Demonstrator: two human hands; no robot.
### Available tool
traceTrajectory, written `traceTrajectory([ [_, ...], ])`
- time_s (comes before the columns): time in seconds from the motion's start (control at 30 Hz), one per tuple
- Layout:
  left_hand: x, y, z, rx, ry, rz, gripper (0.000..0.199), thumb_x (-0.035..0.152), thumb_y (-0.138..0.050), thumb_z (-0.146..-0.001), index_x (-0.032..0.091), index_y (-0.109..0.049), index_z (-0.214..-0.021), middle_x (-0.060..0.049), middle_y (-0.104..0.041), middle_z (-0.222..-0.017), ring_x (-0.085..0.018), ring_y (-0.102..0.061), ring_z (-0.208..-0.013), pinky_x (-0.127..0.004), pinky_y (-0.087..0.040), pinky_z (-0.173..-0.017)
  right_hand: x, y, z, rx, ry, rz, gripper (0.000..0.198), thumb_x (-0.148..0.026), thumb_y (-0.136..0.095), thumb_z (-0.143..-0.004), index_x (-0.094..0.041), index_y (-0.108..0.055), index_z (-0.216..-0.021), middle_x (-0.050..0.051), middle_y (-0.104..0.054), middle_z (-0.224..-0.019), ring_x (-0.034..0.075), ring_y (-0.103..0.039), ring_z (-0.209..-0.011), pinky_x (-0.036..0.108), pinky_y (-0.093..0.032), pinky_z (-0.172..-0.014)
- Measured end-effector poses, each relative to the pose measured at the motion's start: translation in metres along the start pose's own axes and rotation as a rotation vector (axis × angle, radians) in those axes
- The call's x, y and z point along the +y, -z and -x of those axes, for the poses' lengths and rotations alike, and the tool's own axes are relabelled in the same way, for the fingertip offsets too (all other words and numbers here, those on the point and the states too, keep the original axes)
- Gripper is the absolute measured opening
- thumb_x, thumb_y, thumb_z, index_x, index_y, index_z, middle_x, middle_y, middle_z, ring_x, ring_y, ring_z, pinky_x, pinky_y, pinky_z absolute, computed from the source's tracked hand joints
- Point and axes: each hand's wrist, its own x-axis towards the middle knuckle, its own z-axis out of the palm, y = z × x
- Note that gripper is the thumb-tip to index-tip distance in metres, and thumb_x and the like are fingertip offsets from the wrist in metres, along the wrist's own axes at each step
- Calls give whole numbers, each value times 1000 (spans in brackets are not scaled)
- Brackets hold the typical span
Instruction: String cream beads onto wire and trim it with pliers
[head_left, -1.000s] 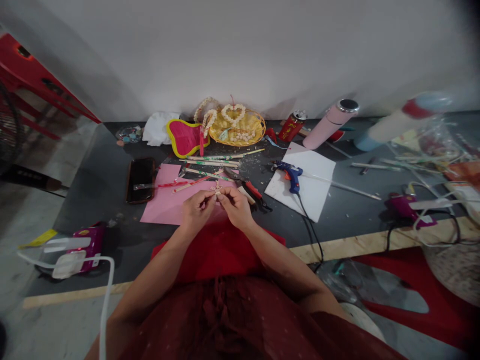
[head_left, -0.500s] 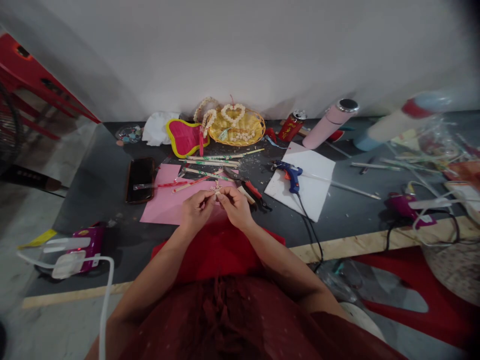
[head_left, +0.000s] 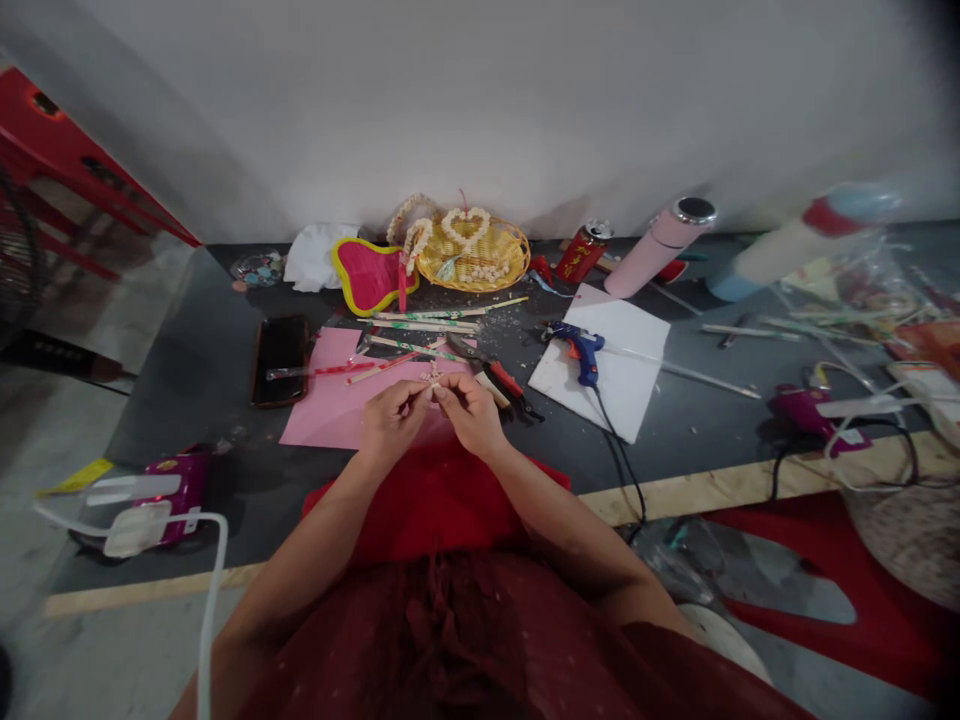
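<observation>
Between the fingertips of both hands sits a small cluster of pale wooden pieces (head_left: pixel 433 373), its lower part hidden by the fingers. My left hand (head_left: pixel 394 412) pinches it from the left, and my right hand (head_left: pixel 471 408) pinches from the right; thumbs and fingertips nearly meet. Both hands are over a pink paper sheet (head_left: pixel 322 415). Close to my right hand lie red-and-black handled cutters (head_left: pixel 508 380). Several thin sticks in green-printed wrappers (head_left: pixel 424 326) lie just beyond the hands, with small scraps around them.
A blue glue gun (head_left: pixel 585 350) rests on a white board (head_left: pixel 634 405), its cord trailing over the front edge. Behind stand a yellow wicker basket (head_left: pixel 517 262), a red can (head_left: pixel 582 254) and a pink flask (head_left: pixel 660 248). A phone (head_left: pixel 280 362) and a purple power strip (head_left: pixel 187 490) lie left.
</observation>
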Motion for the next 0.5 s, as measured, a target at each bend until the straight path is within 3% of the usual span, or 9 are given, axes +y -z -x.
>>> traceTrajectory([
  [0.3,1,-1,-1,18,5,-24,20,32,-55,-87,16,-68,-88,-2,-70,-76,-9,-58,-59,-18,-43,-56,1,1,0,-5,20,56,20,-40,-54,-87,-20,-58,-89,2,-61,-81,14,-56,-73,26,-47,-69],
  [0.5,-3,3,-5,47,56,-62,20,33,-56,-86,18,-69,-87,-1,-70,-75,-8,-58,-61,-17,-42,-56,11,9,-5,8,124,371,15,-28,-51,-87,-20,-61,-95,4,-67,-90,16,-62,-82,28,-48,-76],
])
